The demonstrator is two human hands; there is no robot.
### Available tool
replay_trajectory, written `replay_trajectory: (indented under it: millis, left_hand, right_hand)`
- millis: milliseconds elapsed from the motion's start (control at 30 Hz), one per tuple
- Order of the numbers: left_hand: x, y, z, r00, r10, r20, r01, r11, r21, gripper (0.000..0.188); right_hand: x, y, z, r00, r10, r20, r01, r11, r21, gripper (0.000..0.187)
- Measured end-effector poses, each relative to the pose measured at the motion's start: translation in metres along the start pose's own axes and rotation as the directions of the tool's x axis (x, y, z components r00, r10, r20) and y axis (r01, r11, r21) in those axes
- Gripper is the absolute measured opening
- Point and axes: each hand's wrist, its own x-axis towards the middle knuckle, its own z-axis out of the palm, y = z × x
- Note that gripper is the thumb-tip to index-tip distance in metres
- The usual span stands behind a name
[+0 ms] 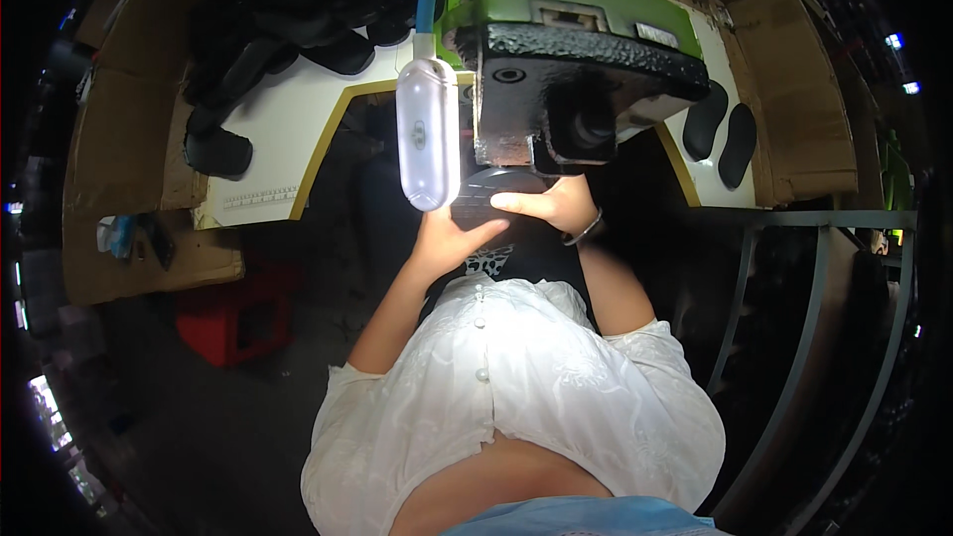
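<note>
Dark workpiece point(488, 189) under the green machine point(556, 30): your left hand point(447, 238) and right hand point(556, 206) press it, fingers extended flat.

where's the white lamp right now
In the head view the white lamp hangs left of centre on a blue cord, beside the green machine, just above the left hand.

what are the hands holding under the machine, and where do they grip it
Both the left hand and the right hand press on a dark flat piece below the green machine; which part the fingers grip cannot be told.
</note>
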Motion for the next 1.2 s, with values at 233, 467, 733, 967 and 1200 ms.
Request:
replay_trajectory:
  millis: [233,467,733,967,1200]
  left_hand:
    - [0.013,0.016,0.021,0.995,-0.102,-0.019,0.085,0.907,-0.412,0.031]
    - [0.007,0.01,0.035,0.983,-0.108,-0.148,-0.002,0.803,-0.596,0.028]
    - [0.003,0.004,-0.003,0.961,-0.031,-0.275,-0.067,0.939,-0.339,0.027]
    - [-0.015,0.0,-0.068,0.955,0.004,-0.296,-0.094,0.953,-0.288,0.021]
    - [-0.02,-0.029,-0.075,0.962,-0.253,0.106,0.259,0.965,-0.045,0.026]
  right_hand:
    - [-0.033,0.031,-0.007,0.972,0.234,0.021,-0.235,0.965,0.12,0.032]
    - [-0.058,0.002,-0.087,0.905,0.424,-0.021,-0.423,0.896,-0.136,0.027]
    - [-0.028,-0.022,-0.068,0.978,0.078,-0.194,-0.076,0.997,0.017,0.023]
    - [-0.012,-0.006,-0.001,0.973,-0.148,-0.179,0.142,0.989,-0.043,0.047]
    - [-0.005,0.005,0.014,0.984,-0.15,-0.096,0.132,0.977,-0.17,0.072]
